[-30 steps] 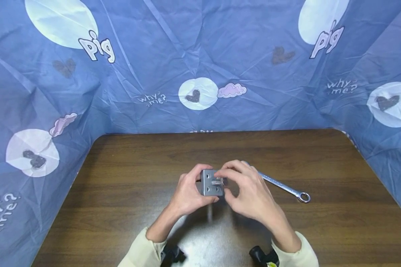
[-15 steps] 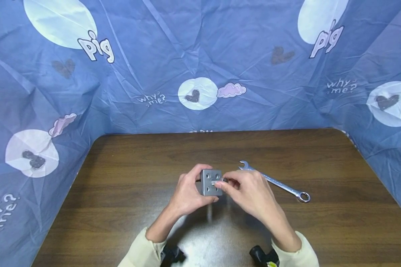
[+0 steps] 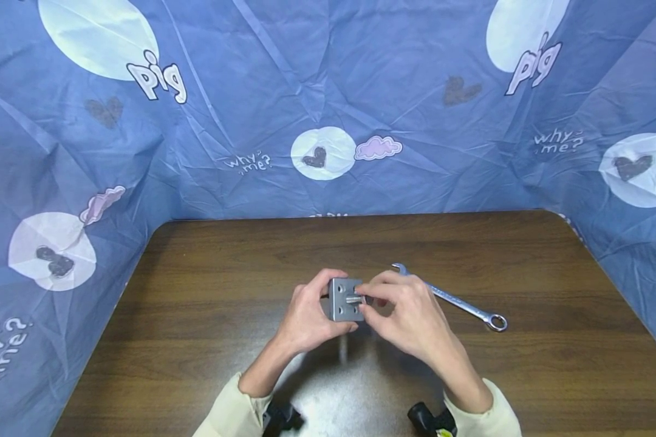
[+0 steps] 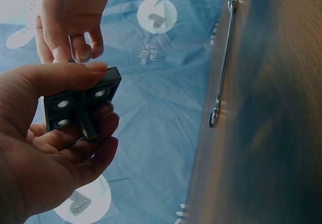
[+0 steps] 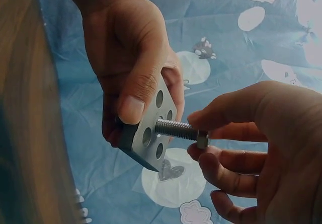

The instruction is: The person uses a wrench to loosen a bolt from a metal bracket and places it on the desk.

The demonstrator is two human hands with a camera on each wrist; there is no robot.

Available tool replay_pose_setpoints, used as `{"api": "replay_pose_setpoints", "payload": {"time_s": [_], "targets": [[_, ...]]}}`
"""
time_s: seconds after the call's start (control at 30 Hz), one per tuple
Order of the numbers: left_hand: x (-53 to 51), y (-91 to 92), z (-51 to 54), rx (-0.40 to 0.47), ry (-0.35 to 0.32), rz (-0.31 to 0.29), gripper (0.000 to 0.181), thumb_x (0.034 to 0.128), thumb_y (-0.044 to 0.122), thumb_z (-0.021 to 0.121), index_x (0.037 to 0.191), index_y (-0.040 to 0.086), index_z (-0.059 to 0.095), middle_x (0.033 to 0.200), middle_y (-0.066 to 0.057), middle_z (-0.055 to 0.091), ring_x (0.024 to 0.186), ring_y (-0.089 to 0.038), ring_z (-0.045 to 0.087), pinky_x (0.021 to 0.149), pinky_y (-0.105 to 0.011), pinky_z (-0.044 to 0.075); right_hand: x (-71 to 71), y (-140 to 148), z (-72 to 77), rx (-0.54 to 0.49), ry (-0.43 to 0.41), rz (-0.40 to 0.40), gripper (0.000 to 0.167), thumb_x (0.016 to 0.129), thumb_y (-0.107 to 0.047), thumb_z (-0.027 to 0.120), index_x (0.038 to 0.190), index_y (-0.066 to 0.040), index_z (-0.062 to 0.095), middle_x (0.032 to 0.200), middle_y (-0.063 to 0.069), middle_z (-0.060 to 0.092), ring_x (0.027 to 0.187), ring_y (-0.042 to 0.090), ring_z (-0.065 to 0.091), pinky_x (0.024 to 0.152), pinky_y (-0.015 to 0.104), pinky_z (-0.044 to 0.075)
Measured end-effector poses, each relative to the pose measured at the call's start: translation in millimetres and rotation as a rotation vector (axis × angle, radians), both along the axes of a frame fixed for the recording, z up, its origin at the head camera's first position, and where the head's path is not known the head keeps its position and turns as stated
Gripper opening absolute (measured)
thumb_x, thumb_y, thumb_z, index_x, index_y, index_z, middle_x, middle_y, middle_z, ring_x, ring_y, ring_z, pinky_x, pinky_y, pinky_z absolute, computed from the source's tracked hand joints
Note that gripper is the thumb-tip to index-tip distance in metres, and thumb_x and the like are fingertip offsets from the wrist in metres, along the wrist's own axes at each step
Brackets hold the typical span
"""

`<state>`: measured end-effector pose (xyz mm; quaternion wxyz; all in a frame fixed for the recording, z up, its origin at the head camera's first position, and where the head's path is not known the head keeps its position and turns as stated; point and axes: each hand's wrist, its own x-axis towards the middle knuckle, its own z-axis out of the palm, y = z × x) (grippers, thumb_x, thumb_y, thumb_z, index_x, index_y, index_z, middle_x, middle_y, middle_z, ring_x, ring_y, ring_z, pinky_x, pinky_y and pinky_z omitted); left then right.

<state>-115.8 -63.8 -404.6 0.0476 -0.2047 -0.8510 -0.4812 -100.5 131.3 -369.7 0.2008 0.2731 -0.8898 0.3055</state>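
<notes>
My left hand (image 3: 310,315) grips a grey metal block (image 3: 339,299) by its opposite edges, thumb on one side and fingers on the other. Several round holes show in the block's face (image 5: 141,146). A threaded bolt (image 5: 176,129) stands in the middle of that face, its hex head (image 5: 203,139) out toward my right hand (image 5: 282,143), whose thumb and fingertips are around the head. In the left wrist view, the threaded end (image 4: 86,123) comes out of the block's other side, between the left hand's (image 4: 45,148) thumb and curled fingers.
A combination wrench (image 3: 461,304) lies on the wooden table (image 3: 224,261), just right of my right hand, its ring end farther right. Blue printed cloth (image 3: 240,109) hangs behind the table and at both sides. Black wrist devices (image 3: 429,419) sit near the sleeves.
My right hand's fingers closed in around the bolt's head, twisted, and then spread slightly, showing more of the bolt. The left hand and block have stayed in place.
</notes>
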Motion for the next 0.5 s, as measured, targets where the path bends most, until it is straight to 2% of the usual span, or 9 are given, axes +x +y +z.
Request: {"api": "replay_pose_setpoints", "payload": {"time_s": [0.23, 0.5], "targets": [[-0.7, 0.3, 0.0, 0.010, 0.000, 0.006, 0.072, 0.0553, 0.008, 0.092, 0.120, 0.008, 0.061, 0.092, -0.009, 0.079, 0.090, -0.024, 0.076, 0.081, -0.030, 0.054, -0.1, -1.9, 0.7, -0.004, 0.044, 0.017, 0.024, 0.069, -0.003, 0.080, 0.092, -0.012, 0.080, 0.090, 0.001, 0.074, 0.081, 0.015, 0.069, 0.075, 0.035, 0.054], [-0.3, 0.5, 0.5, 0.002, -0.013, 0.017, 0.073, 0.0547, 0.008, 0.092, 0.120, 0.009, 0.061, 0.092, -0.008, 0.079, 0.090, -0.023, 0.076, 0.084, -0.033, 0.052, -3.0, -5.7, -3.4, -0.043, 0.127, 0.064, 0.028, 0.065, 0.013, 0.074, 0.076, -0.012, 0.077, 0.087, -0.002, 0.072, 0.084, 0.013, 0.060, 0.074, 0.030, 0.051]]}}
